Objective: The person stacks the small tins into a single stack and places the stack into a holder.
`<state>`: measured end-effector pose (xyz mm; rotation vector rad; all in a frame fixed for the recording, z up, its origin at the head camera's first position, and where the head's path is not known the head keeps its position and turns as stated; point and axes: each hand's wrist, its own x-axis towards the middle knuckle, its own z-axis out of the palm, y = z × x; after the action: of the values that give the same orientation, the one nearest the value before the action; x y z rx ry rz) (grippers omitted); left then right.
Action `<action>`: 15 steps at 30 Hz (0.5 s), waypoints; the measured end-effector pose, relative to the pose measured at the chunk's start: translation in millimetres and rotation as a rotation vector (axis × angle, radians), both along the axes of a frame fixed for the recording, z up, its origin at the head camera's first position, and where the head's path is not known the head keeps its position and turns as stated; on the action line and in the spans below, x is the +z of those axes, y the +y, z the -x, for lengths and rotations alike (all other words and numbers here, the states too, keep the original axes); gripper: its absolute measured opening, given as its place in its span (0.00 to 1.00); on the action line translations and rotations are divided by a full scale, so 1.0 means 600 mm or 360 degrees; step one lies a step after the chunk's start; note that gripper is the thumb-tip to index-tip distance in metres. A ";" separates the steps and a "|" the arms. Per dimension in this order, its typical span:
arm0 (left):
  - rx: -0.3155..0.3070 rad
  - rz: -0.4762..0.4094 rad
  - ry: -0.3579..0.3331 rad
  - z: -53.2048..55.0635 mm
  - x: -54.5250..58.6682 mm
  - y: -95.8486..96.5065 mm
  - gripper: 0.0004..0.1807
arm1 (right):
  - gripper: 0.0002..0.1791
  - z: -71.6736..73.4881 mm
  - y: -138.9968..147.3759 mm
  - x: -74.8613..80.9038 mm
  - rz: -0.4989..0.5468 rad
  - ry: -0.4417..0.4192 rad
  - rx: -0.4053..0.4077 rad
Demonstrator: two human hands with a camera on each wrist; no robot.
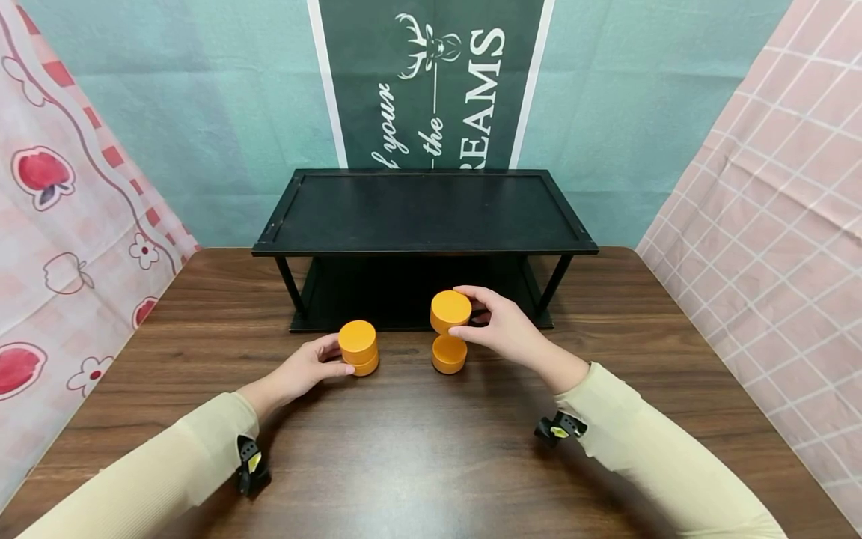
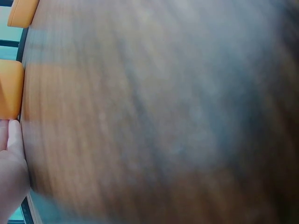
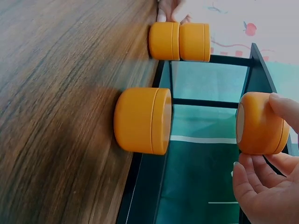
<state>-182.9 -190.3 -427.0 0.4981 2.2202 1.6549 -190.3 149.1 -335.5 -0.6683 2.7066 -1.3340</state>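
The person's right hand holds one orange jar in the air, with the thumb on the near side and the fingers bent around the far side, so the hand is opened only as wide as this jar. The jar is directly above a standing jar of the same colour, and the right wrist view shows a clear gap between the two; there one can also see a pale disc on the underside of the raised jar. The standing jar rests on the brown wooden table, just before the lower board of a black rack. To the left, well apart from it, two more orange jars make a stack: the upper jar sits on the lower jar, almost evenly. The left hand has its thumb and fingers around this stack, near the joint of the two jars, and is parted about as much as their width; how firmly it grips, I cannot tell. In the left wrist view, most of the hand is outside the edge. Behind the rack hangs a dark green panel with white letters.
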 end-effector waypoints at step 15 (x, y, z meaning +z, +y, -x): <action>-0.0008 0.0006 -0.0007 0.002 -0.001 -0.002 0.34 | 0.34 0.008 -0.019 -0.004 -0.0012 0.0021 0.0028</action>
<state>-183.9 -191.5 -427.4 0.4983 2.2169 1.6474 -195.3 137.4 -337.7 -0.7015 2.7077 -1.3200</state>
